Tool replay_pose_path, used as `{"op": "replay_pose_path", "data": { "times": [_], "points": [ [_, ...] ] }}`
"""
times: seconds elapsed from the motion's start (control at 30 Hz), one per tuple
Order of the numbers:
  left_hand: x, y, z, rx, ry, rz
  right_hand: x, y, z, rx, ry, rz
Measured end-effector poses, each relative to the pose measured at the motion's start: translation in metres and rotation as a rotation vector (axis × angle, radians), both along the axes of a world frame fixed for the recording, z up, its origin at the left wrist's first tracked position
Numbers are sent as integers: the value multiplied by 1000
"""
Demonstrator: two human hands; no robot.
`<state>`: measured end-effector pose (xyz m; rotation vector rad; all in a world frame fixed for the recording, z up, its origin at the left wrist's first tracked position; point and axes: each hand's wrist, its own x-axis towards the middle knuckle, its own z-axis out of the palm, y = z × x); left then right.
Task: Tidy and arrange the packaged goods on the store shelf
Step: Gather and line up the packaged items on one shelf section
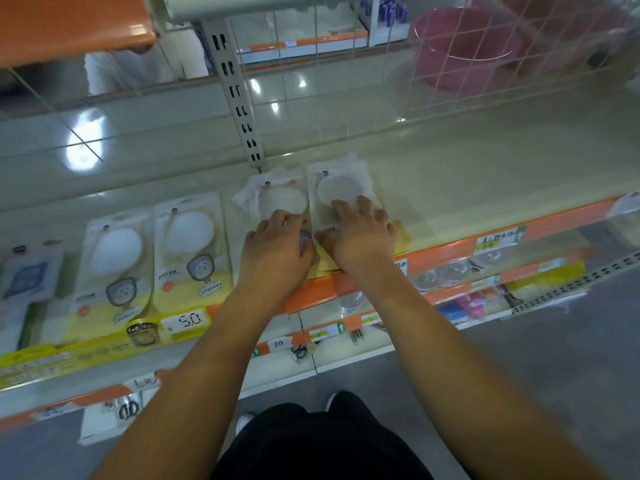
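both forearms reach in, left hand [277,244] and right hand [360,233] flat, fingers spread, on two packets [341,188] at the shelf [485,174] front, squaring them, next nudging them flush alongside.

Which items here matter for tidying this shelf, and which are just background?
In play: left hand on the crumpled package stack; right hand on the neighbouring package; two tidy packages at left.

Background: pink basin behind wire grid, price tag, lower shelf goods.
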<state>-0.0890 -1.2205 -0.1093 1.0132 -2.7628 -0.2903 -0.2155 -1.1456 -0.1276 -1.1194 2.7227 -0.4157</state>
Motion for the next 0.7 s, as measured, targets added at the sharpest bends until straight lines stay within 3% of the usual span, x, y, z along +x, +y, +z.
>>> {"op": "replay_pose_path", "data": {
  "times": [0.37,0.7],
  "points": [
    [3,-3,0,25,-18,16,3,-6,3,30,-29,-12],
    [0,-7,3,86,12,29,10,3,-7,-165,62,-60]
  ]
}}
